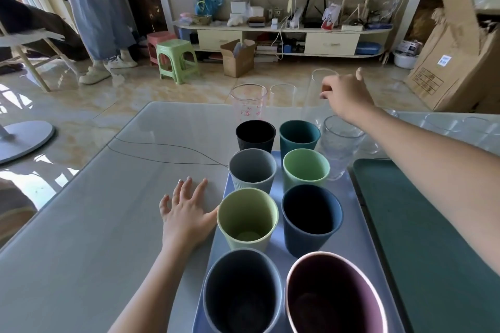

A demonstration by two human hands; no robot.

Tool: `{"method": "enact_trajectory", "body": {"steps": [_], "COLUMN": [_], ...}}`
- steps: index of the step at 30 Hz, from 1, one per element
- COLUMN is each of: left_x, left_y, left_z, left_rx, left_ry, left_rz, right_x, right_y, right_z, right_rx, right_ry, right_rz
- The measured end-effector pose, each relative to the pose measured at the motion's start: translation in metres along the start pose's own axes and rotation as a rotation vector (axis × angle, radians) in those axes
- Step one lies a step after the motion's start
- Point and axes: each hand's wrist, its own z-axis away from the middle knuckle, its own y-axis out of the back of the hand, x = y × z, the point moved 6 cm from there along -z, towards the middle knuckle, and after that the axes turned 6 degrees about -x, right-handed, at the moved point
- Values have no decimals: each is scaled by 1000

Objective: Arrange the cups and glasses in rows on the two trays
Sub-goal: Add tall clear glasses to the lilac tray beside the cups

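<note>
**Tall glass in hand at the far edge**

Spread across most of the view: the grey table (108, 224). On it, side by side, the blue tray (349, 224) with cups on it and the green tray (433, 238), bare in what shows. Eight coloured cups in two columns, from the pink cup (332, 297) and dark grey cup (240, 292) nearest, back to the black cup (255, 134) and teal cup (299, 135) at the far end. Just right of the teal cup, a textured glass (339, 143) begins a third column. Beyond the tray, near the far table edge, a measuring glass (248, 101) with red marks and a plain glass (282, 94).

Right hand (346, 97) stretched far forward, fingers curled onto the tall glass (315, 97) near its rim; grip looks closed, though how firm cannot be told. Left hand (186, 211) flat on the table, fingers spread, holding nothing, thumb just beside the yellow-green cup (247, 217).

Risks from here, as a judgement: a tall, slick glass pinched high at full reach could swing or slip; lowered beside the textured glass, could clink against or topple it; a forearm sweeping back low could clip the teal cup.

More clear glasses (443, 123) stand at the far right, well apart from both hands.
</note>
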Motion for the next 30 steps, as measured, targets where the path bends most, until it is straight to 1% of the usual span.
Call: {"method": "enact_trajectory", "body": {"steps": [5, 9, 13, 17, 19, 23, 26, 30], "left_x": [0, -1, 3, 6, 7, 9, 8, 8], "left_y": [1, 1, 2, 5, 6, 7, 6, 6], "left_z": [1, 1, 4, 11, 15, 18, 17, 17], "left_rx": [10, 13, -44, -93, -99, -88, -77, -37], "left_ry": [-5, -4, 3, -10, -33, -58, -54, -59], "left_rz": [-3, -19, -18, -26, -38, -54, -56, -30], "right_x": [0, -2, -2, -1, 2, 9, 13, 16], "right_y": [39, 73, 115, 157, 170, 180, 159, 106], "right_z": [4, 22, 60, 119, 147, 191, 204, 208], "right_rx": [175, 214, 296, 351, 336, 250, 137, -18], "right_ry": [80, 171, 208, 275, 287, 275, 245, 190], "right_rz": [-62, -97, -127, -162, -163, -185, -200, -186]}}
